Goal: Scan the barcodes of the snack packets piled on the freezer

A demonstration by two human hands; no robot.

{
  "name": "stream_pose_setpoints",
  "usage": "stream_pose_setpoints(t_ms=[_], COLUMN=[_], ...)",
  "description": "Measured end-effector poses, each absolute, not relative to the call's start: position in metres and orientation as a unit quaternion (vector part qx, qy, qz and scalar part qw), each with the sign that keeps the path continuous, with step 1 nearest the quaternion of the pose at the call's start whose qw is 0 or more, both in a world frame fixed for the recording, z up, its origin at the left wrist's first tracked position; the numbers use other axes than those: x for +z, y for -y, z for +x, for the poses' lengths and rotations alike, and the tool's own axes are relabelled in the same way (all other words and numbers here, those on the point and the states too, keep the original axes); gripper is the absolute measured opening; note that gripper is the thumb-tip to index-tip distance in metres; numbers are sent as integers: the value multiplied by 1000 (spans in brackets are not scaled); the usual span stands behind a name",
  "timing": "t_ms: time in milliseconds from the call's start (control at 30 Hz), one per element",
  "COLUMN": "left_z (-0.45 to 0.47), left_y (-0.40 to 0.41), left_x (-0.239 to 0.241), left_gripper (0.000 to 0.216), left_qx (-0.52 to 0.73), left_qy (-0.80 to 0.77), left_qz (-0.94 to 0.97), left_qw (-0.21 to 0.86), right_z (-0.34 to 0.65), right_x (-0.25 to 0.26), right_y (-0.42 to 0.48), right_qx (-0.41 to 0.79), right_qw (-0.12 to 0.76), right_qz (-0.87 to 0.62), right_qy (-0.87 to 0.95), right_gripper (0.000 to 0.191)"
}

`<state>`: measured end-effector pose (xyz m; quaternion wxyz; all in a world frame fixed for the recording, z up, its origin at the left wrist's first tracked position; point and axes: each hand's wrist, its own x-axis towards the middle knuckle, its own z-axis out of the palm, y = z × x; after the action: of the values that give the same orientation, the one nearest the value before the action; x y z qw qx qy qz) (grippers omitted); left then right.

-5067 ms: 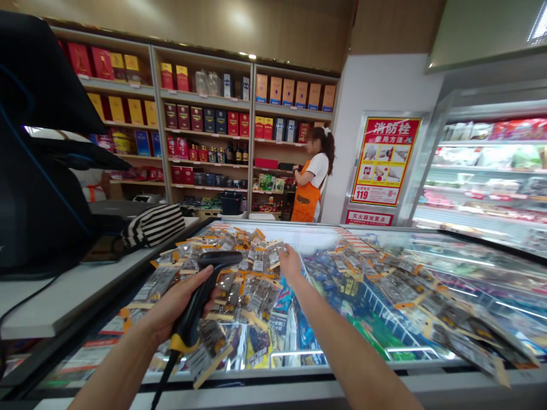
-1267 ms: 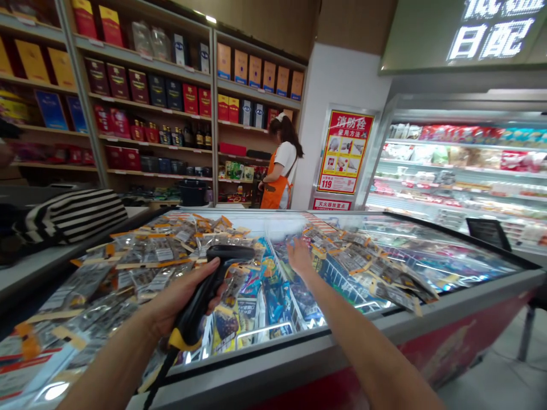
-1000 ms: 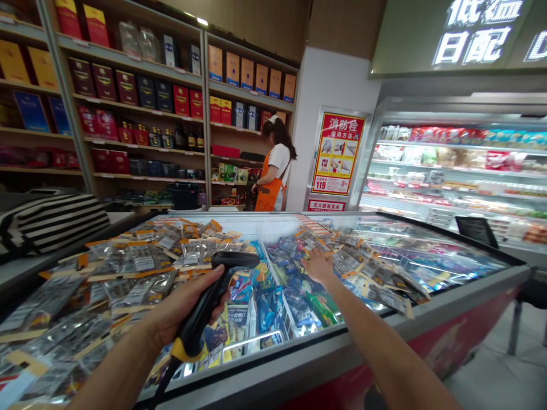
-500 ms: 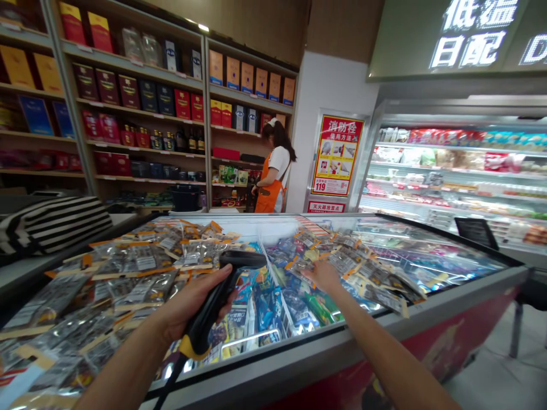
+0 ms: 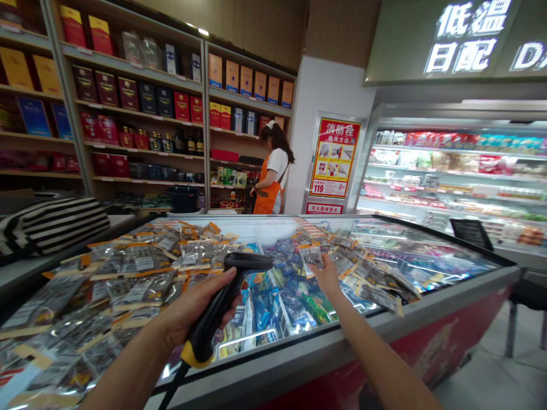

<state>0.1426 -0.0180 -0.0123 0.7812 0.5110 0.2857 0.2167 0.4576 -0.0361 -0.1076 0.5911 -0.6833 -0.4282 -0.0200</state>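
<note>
My left hand [image 5: 192,302] is wrapped round the handle of a black and yellow barcode scanner [image 5: 220,304], its head pointing right. My right hand [image 5: 328,278] pinches a small clear snack packet [image 5: 311,259] with an orange top edge, raised over the freezer's glass lid. The packet's label side faces the scanner head, with a gap between them. Behind and right of that hand lies a pile of similar packets [image 5: 367,267]. A larger spread of packets [image 5: 132,279] covers the lid on the left, partly hidden by my left arm.
Under the glass of the chest freezer [image 5: 453,302] are bagged frozen goods [image 5: 265,307]. A striped bag [image 5: 55,225] rests at the left. A person in an orange apron [image 5: 269,182] stands behind the freezer by shelves of boxes [image 5: 128,91]. A stool [image 5: 521,299] stands at right.
My right hand has lifted a packet off the right-hand pile, and its front now shows upright. The scanner has shifted slightly to the right.
</note>
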Motion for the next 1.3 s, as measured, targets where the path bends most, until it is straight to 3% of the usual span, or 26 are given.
stream_pose_setpoints(t_ms=[300,1300], left_z=[158,166], left_y=[26,21], left_x=[-4,-4], left_gripper=[33,33], left_qx=[170,177], left_qy=[-224,-252], left_qz=[525,510], left_qw=[803,803], right_z=[455,454], right_x=[-105,-104], right_y=[40,38], right_qx=[-34,-22], right_qw=[589,592], right_qz=[-703,-696], right_qy=[397,405], right_gripper=[37,29])
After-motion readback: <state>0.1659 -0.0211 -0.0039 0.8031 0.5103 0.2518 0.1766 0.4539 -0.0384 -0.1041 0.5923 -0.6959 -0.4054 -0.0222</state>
